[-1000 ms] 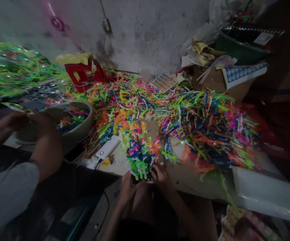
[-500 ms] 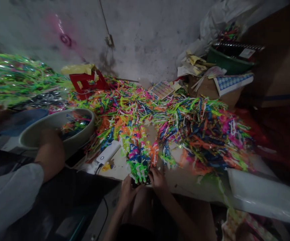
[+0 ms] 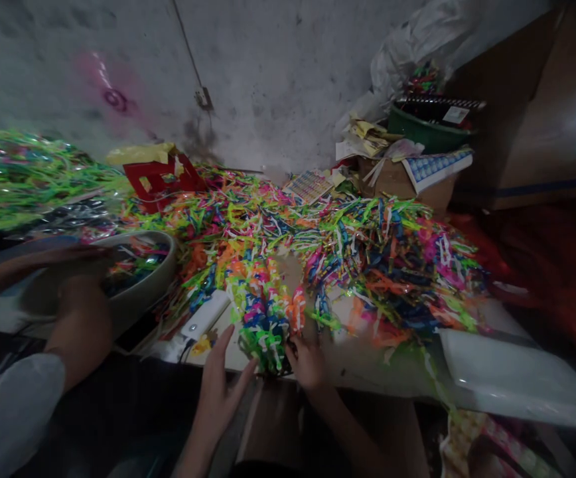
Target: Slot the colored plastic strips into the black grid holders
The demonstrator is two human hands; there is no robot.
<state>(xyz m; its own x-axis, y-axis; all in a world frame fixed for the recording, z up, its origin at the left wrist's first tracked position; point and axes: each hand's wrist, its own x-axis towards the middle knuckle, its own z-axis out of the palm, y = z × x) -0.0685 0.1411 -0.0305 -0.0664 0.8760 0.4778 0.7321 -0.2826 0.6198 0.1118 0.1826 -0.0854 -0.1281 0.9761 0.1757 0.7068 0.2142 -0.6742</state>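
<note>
Rows of small plastic figures (image 3: pixel 263 325), green, blue, pink and orange with white parts, lie at the table's front edge before me. My left hand (image 3: pixel 217 392) is open, thumb and fingers spread, just left of the green figures at the near end. Curled at the lower right of those rows is my right hand (image 3: pixel 310 365), its fingers pressed together beside the orange figures (image 3: pixel 296 311). What those fingers hold, if anything, is too dark and small to make out. A white rectangular device (image 3: pixel 206 317) with a cable lies left of the rows.
A large heap of coloured plastic pieces (image 3: pixel 392 259) covers the table behind. At left, a co-worker's arms (image 3: pixel 86 318) reach into a pale basin (image 3: pixel 161 282). A red crate (image 3: pixel 163 182) and pink fan (image 3: pixel 115 99) stand behind; a clear plastic bag (image 3: pixel 511 375) lies right.
My left hand has come away from the near end of the figures, moving left and spreading its fingers. My right hand stays beside them. The co-worker's other arm now reaches over the basin.
</note>
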